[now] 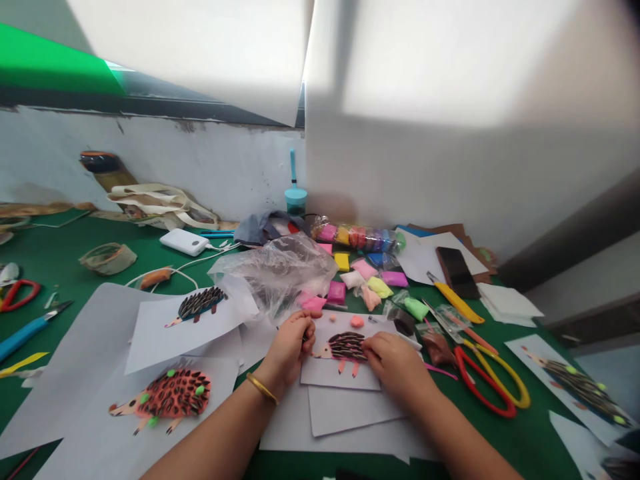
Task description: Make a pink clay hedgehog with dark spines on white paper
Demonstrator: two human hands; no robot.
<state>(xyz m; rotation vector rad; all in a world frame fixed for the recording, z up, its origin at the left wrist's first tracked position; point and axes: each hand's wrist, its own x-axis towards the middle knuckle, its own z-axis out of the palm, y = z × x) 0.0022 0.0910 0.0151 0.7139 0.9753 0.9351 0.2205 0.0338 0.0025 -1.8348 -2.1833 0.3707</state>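
Observation:
A clay hedgehog (346, 347) with dark spines and pink legs lies on a white card (320, 375) in front of me. My left hand (290, 345), with a gold bangle on its wrist, is closed at the card's left edge near the hedgehog's snout. A small dark bit shows at its curled fingers, too small to name. My right hand (395, 361) is pinched at the hedgehog's rear end, and what its fingertips hold, if anything, is hidden. Above the hedgehog sit a pink clay lump (357, 321) and a smaller peach one (333, 319).
Packets of coloured clay (380, 287) and a crumpled plastic bag (275, 270) lie behind the card. Red-and-yellow scissors (484, 387), a yellow cutter (457, 301) and a phone (457, 272) are on the right. Another clay hedgehog (173, 395) lies at left.

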